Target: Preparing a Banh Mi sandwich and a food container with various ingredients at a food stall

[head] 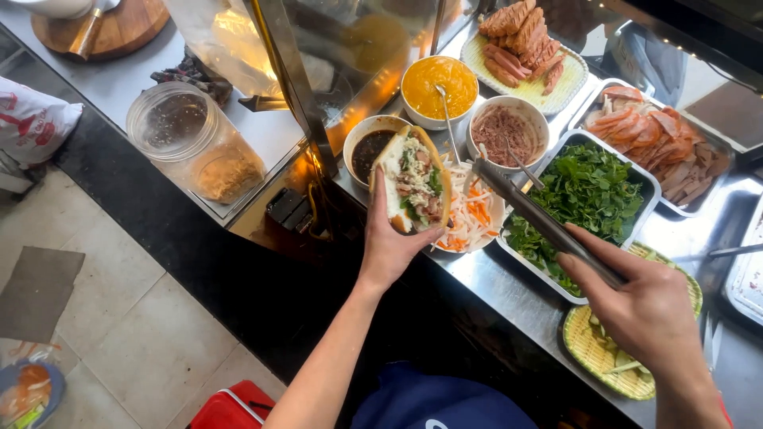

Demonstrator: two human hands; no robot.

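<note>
My left hand [391, 242] holds an open bread roll [413, 181] filled with meat and green herbs, just above the counter's near edge. My right hand [640, 306] grips long metal tongs [540, 218]. Their tips reach toward a bowl of shredded white and orange pickled vegetables [475, 218], right beside the roll. A metal tray of leafy green herbs [592, 191] lies under the tongs.
On the steel counter [501, 278] stand a bowl of dark sauce [367, 147], a bowl of orange sauce [439, 83], a bowl of shredded brown meat [505, 131], trays of sausages [524, 48] and sliced meats [664, 139], and a woven basket [596, 349]. A plastic jar [195, 143] sits left.
</note>
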